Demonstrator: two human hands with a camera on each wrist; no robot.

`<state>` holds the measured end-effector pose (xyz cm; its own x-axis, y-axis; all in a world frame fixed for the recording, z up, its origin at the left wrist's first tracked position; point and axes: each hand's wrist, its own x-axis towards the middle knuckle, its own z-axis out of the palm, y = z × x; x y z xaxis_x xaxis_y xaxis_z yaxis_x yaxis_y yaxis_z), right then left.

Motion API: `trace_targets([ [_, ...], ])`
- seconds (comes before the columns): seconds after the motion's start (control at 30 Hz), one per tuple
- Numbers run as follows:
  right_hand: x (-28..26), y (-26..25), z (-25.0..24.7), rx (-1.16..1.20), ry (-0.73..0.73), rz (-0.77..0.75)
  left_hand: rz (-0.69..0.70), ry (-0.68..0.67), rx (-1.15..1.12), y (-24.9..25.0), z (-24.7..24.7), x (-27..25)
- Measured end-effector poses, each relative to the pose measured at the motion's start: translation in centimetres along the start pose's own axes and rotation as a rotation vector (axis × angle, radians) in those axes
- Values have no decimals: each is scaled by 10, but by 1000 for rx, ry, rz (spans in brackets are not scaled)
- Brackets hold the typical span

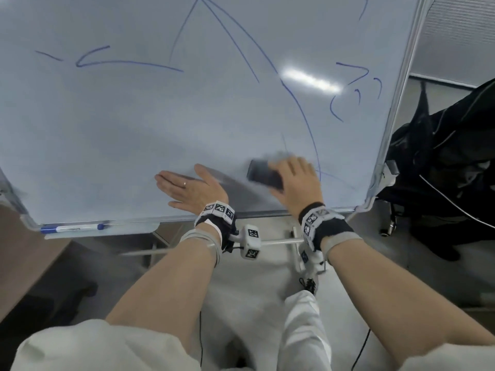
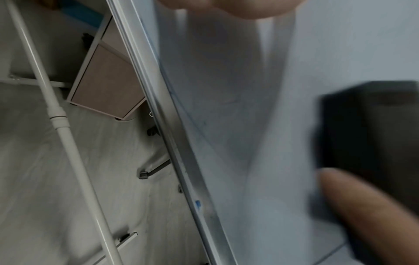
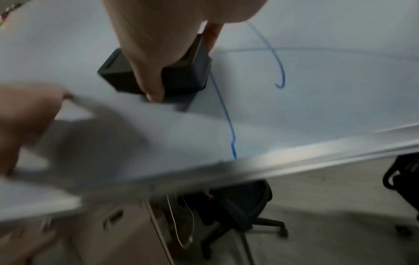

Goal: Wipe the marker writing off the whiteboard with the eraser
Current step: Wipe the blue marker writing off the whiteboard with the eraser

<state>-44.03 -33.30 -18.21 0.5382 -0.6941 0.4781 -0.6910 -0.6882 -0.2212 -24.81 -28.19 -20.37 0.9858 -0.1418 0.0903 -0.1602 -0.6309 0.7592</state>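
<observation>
The whiteboard (image 1: 134, 129) fills the upper head view, with blue marker lines (image 1: 235, 41) across its top and right side. My right hand (image 1: 297, 180) grips the black eraser (image 1: 263, 174) and presses it on the board low at the right, beside a long blue curve (image 1: 305, 116). In the right wrist view the eraser (image 3: 181, 75) sits under my fingers (image 3: 152, 71), touching a blue line (image 3: 224, 114). My left hand (image 1: 187, 187) lies flat on the board, fingers straight, left of the eraser. The left wrist view shows the eraser (image 2: 371, 143), blurred.
A blue marker pen (image 1: 72, 228) lies in the tray under the board's lower left edge. A black office chair (image 1: 450, 156) with cables stands right of the board. A brown cabinet (image 1: 26, 250) is at the left. The board's stand legs (image 1: 281, 241) are below.
</observation>
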Motion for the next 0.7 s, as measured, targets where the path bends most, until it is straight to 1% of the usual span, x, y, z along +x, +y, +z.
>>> trace_targets([
  [0.07, 17, 10, -13, 74, 168, 262, -22, 3, -12, 2, 0, 0],
  [0.1, 22, 14, -20, 119, 248, 363, -31, 2, -17, 3, -1, -1],
  [0.13, 23, 18, -23, 148, 297, 414, -35, -4, -24, 4, -1, -3],
  [0.17, 21, 21, -24, 152, 298, 414, -36, -13, -30, 5, -1, -4],
  [0.2, 16, 21, -23, 140, 244, 376, -37, -20, -34, 5, -1, -5],
  [0.3, -18, 16, -7, 44, -75, 153, -46, -21, -30, 4, -1, -8],
  [0.33, -28, 17, -3, 5, -168, 112, -51, -26, -29, 5, -1, -9],
  [0.37, -36, 22, -2, -22, -212, 111, -55, -33, -28, 7, 0, -10],
  [0.4, -39, 28, -4, -22, -210, 155, -58, -40, -27, 8, 0, -12],
  [0.43, -39, 35, -7, 1, -166, 227, -58, -43, -24, 10, 0, -14],
  [0.5, -39, 49, -15, 79, -24, 416, -44, -46, -14, 11, -1, -20],
  [0.53, -39, 53, -18, 107, 33, 489, -33, -50, -13, 12, 0, -24],
  [0.57, -39, 56, -19, 119, 62, 519, -22, -58, -14, 11, 0, -29],
  [0.6, -41, 55, -18, 119, 61, 502, -13, -66, -14, 10, 1, -33],
  [0.63, -43, 51, -14, 112, 28, 454, -7, -69, -11, 8, 3, -37],
  [0.7, -51, 39, -1, 107, -92, 338, 1, -54, 1, 2, 6, -38],
])
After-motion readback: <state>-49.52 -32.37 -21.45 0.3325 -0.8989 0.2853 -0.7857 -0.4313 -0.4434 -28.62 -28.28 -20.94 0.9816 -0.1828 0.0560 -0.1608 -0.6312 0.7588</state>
